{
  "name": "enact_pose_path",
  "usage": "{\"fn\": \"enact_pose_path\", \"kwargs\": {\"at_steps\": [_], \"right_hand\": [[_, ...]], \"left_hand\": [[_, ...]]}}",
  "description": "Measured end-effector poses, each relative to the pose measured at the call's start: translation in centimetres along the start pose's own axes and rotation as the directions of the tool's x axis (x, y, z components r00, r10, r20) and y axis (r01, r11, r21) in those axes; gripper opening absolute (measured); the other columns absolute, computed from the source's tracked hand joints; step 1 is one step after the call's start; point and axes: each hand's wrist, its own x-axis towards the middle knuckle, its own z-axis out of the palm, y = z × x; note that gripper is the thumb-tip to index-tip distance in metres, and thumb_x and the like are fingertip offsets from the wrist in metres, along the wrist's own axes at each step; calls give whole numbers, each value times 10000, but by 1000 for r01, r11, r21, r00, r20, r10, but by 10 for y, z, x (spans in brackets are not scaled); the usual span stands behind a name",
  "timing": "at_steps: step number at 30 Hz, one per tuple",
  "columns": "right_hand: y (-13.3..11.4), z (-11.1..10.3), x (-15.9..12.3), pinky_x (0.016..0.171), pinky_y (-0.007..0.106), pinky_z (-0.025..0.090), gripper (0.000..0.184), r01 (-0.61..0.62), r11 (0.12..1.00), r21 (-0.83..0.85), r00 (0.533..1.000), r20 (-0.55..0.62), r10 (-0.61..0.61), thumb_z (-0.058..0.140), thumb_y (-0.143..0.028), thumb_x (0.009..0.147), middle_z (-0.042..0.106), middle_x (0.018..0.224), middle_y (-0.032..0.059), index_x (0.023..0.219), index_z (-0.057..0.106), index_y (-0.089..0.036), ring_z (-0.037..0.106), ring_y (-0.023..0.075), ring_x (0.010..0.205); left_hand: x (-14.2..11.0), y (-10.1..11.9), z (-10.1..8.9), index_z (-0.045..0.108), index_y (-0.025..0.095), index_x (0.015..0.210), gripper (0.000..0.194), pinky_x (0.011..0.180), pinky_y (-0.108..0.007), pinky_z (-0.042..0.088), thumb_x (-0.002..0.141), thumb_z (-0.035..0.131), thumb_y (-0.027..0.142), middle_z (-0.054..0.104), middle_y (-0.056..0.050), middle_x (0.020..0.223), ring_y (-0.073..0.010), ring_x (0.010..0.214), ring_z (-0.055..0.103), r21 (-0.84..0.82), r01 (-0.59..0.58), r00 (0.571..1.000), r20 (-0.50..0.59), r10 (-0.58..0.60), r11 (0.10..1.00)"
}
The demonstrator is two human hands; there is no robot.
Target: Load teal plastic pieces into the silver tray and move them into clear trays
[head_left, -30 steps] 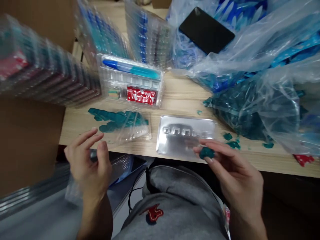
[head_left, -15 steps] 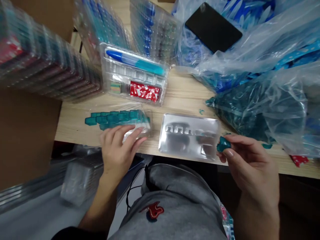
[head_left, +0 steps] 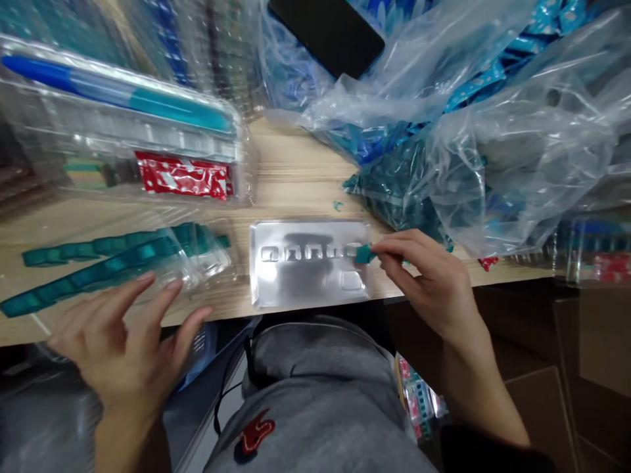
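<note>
A small teal piece [head_left: 363, 253] is pinched between the thumb and fingers of my right hand [head_left: 431, 279]. It is over the right end of a shiny silver plate [head_left: 296, 284], which has a row of small squarish recesses and a larger one near its lower right corner. Over the table's front edge, my left hand [head_left: 131, 335] has its fingers apart and holds nothing. Just beyond its fingertips, rows of teal blocks [head_left: 103, 266] lie at a clear plastic tray [head_left: 211, 263]; whether the fingers touch them I cannot tell.
Behind, an upright clear pack [head_left: 241, 157] holds a blue pen [head_left: 148, 98] and a red dotted packet [head_left: 182, 176]. More packs stand farther back. Clear bags [head_left: 468, 151] of blue and teal items fill the right, with a black phone [head_left: 330, 36] on top.
My right hand has brought the teal piece from beside the plate to over its right end. My left hand has drawn back from the blocks, fingers spread. The camera view has shifted right.
</note>
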Motion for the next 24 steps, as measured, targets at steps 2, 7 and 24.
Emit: {"fn": "enact_pose_path", "kwargs": {"at_steps": [2, 7, 24], "right_hand": [[-2, -1, 3, 754, 228, 545, 168, 50, 998, -38, 998, 42, -48, 563, -83, 915, 664, 940, 40, 1020, 643, -187, 650, 125, 864], [-2, 3, 5, 756, 256, 545, 166, 63, 996, -60, 998, 6, -62, 554, -79, 918, 671, 956, 63, 1016, 652, -170, 660, 145, 875], [-35, 13, -28, 854, 288, 570, 473, 47, 970, 238, 997, -64, -33, 662, -152, 881, 693, 1118, 37, 1312, 507, -269, 664, 169, 1003]], "left_hand": [[2, 1, 1, 546, 159, 1348, 555, 1069, -440, 385, 842, 698, 330, 575, -180, 1340, -303, 1250, 522, -20, 5, 1000, -15, -5, 1000], [-4, 1, 8, 542, 185, 1347, 524, 1058, -471, 400, 865, 659, 353, 589, -168, 1326, -310, 1251, 531, 25, 68, 998, 9, -69, 997], [76, 102, 9, 578, 231, 1193, 297, 898, -241, 539, 911, 579, 139, 662, -12, 1094, -122, 1044, 624, -743, 359, 929, 342, -140, 565]]}}
